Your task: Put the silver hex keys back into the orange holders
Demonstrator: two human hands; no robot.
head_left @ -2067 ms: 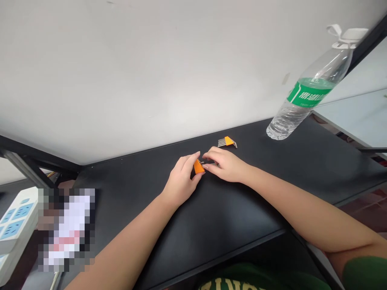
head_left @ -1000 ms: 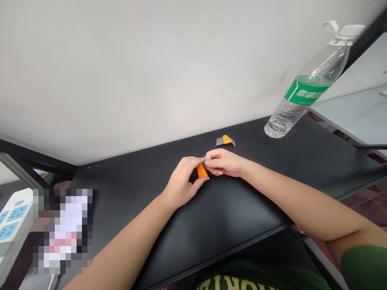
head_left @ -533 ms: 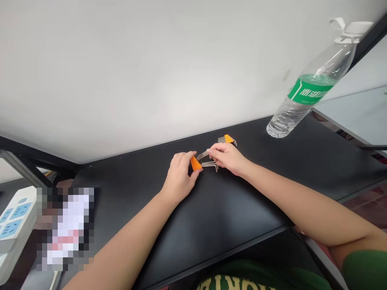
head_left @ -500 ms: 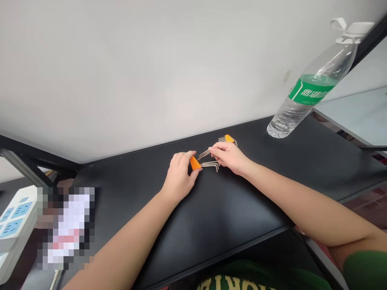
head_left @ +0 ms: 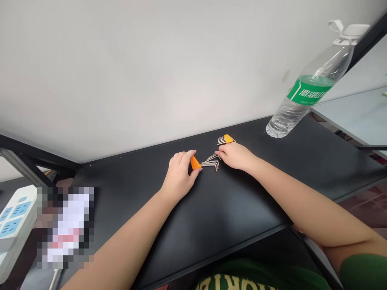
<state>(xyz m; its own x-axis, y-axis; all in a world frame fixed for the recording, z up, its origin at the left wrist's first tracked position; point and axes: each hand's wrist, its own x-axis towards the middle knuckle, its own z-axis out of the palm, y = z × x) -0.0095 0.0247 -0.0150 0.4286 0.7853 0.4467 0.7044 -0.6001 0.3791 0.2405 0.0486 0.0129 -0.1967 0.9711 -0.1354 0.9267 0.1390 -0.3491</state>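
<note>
My left hand (head_left: 179,175) grips an orange holder (head_left: 195,162) between thumb and fingers near the middle of the black table. Several L-shaped hex keys (head_left: 211,164) stick out of this holder to the right, their bent ends outward. Beyond them my right hand (head_left: 235,156) is closed in a pinch at some thin metal keys (head_left: 213,157); how many it holds is too small to tell. Just behind my right hand lies a second orange holder (head_left: 228,139) with several keys in it, partly covered by the hand.
A large water bottle (head_left: 311,90) with a green label stands at the back right, against a pale wall (head_left: 151,72). A blurred-out flat object (head_left: 68,225) and a white power strip (head_left: 15,217) are at the left. The black table (head_left: 193,237) has its edge near my body.
My right hand has moved slightly right and back from the left holder, with the thin keys now lower and closer to the table. My left hand has stayed in place.
</note>
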